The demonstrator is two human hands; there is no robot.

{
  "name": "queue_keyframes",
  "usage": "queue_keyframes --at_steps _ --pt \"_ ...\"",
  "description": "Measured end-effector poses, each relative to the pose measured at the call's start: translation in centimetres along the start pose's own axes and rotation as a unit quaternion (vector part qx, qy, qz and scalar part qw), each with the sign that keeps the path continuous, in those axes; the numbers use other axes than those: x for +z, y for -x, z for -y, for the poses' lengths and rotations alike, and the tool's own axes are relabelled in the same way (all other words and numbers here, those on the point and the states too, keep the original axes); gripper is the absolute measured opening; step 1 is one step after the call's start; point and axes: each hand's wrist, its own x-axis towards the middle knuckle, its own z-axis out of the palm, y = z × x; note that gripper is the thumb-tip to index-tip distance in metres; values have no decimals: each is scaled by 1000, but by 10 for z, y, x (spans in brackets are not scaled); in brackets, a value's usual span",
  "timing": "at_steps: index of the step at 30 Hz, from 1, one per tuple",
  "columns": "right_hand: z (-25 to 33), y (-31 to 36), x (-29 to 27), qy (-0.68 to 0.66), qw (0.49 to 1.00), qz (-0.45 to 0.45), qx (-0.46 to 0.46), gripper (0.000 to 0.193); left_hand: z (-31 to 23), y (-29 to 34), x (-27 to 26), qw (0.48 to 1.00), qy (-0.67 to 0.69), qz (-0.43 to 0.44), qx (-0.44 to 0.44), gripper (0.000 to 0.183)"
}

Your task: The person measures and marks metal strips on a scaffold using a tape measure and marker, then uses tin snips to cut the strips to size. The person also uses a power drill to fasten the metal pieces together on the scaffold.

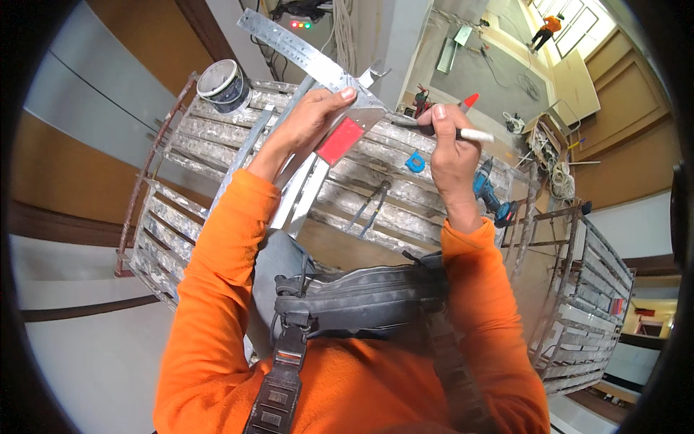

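My left hand point(314, 119) is closed on a metal square, its thumb pressed on top. The square's ruled steel blade point(289, 49) reaches up and to the left, with a red patch point(340, 142) beside its thick end. Long light-metal profiles point(307, 189) run below that hand. In my right hand point(454, 148), a black-and-white marker point(473, 135) is gripped, its dark end pointing left toward the square. A red tip point(471, 100) shows just above the right fingers; what it belongs to is hidden.
On the paint-spattered slatted platform point(347, 184) lie a blue tape measure point(415, 162), pliers-like long handles point(374, 206) and a blue cordless drill point(488, 189). A stained bucket point(223, 85) stands far left. Another slatted platform point(585, 296) is at right. A person point(551, 30) stands far off.
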Motion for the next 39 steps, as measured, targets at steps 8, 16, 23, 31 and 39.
queue_keyframes --at_steps 8,16,23,31,39 --pt "-14 23 46 -150 948 170 222 46 -11 9 4 999 -39 5 -2 50" --pt "5 8 6 3 1000 -27 8 39 -13 13 13 997 -58 -52 1 53" --pt "21 0 10 -19 998 49 -41 20 -17 16 23 996 -74 -39 -21 50" --pt "22 -5 19 39 990 60 -119 19 -18 18 21 996 -87 -27 3 52" --pt "22 -3 13 59 991 53 -112 14 -18 16 20 994 -105 -3 -10 49"
